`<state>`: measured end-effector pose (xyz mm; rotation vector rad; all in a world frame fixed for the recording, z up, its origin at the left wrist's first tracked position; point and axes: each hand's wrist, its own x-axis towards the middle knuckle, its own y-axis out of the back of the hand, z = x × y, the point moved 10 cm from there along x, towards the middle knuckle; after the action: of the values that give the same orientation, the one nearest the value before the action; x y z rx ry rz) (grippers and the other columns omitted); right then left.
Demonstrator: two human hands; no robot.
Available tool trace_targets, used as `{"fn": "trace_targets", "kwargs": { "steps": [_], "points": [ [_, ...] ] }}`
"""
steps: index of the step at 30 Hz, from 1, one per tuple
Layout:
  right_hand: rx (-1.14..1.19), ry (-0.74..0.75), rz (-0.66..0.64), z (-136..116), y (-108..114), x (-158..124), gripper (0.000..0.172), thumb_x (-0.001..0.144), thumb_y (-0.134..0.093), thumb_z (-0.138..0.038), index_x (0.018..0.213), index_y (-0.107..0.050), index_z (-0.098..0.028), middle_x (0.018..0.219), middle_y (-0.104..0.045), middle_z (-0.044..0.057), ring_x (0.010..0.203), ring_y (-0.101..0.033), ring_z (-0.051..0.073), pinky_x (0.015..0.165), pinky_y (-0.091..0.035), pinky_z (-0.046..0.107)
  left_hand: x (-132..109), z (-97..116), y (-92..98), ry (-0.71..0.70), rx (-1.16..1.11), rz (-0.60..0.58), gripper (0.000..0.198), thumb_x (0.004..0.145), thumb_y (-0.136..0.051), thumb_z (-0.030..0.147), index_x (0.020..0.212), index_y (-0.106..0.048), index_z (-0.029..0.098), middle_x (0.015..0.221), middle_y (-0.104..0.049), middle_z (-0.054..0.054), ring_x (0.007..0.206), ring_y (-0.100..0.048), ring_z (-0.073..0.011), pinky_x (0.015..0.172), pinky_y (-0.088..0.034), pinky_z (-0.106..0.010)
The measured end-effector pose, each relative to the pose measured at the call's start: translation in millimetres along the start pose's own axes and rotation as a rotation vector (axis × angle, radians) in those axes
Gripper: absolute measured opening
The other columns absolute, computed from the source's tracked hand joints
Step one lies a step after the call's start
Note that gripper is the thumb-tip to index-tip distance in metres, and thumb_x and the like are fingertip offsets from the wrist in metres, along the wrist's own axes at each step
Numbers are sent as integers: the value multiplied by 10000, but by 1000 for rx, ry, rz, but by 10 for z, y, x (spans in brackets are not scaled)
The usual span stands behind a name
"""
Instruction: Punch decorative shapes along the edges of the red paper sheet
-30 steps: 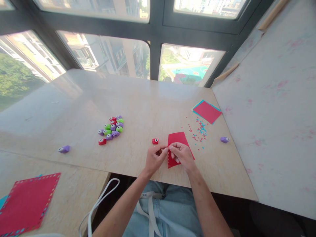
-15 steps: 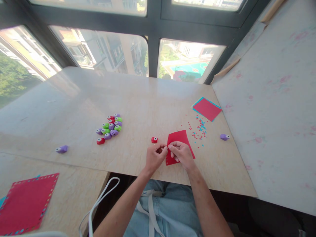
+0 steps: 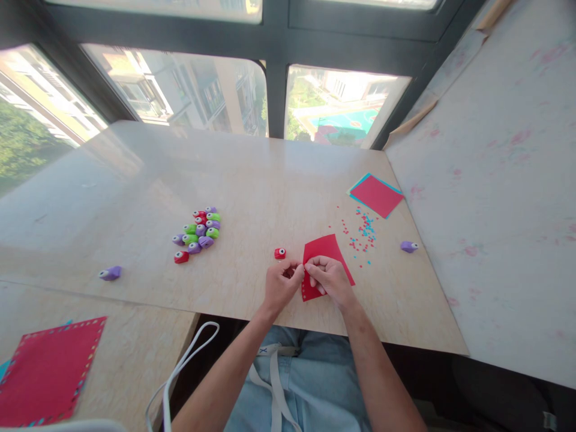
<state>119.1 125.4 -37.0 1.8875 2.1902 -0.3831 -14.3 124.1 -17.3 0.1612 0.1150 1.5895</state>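
A red paper sheet (image 3: 324, 249) with small holes punched along its left edge lies near the front edge of the table (image 3: 252, 180). My right hand (image 3: 330, 281) is closed on the sheet's left edge. My left hand (image 3: 279, 283) is curled shut against that same edge, fingertips meeting those of the right; what it holds is hidden. A small red punch (image 3: 279, 253) sits just beyond my left hand. Tiny red and blue punched bits (image 3: 362, 233) are scattered to the right of the sheet.
A cluster of several green, purple and red punches (image 3: 198, 231) lies at centre left. Single purple punches sit at the left (image 3: 110, 273) and right (image 3: 408, 246). A red-on-blue paper stack (image 3: 377, 195) is at far right. A red sheet with a punched border (image 3: 47, 369) lies on the lower left table.
Both hands stay pinched together at the sheet's left edge; hands and sheet have shifted only slightly. The view has tilted a little.
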Motion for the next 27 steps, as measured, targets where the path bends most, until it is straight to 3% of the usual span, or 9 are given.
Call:
{"fn": "trace_targets", "kwargs": {
  "steps": [21,24,27],
  "points": [
    [77,28,-4,-4,60,-45,274,789,-694,-436,772,-617,-173,507,-582,-42,346,-396,47,336,-248,165,41,1,47,43,0,8,245,805,-590,324,659,-682,149,605,-604,-6,558,-500,-112,517,-386,-210],
    [111,37,26,-50,140,-55,287,773,-710,-442,763,-598,-178,493,-564,-49,344,-385,45,335,-235,166,33,-10,40,46,-17,10,254,818,-586,342,671,-666,151,608,-599,-7,551,-493,-111,511,-381,-211],
    [241,100,206,-132,455,-37,304,747,-726,-450,837,-585,-196,530,-571,-60,352,-376,47,337,-241,174,25,-13,30,31,-4,5,258,831,-581,343,670,-650,154,608,-589,-8,551,-492,-111,516,-380,-212]
  ]
}}
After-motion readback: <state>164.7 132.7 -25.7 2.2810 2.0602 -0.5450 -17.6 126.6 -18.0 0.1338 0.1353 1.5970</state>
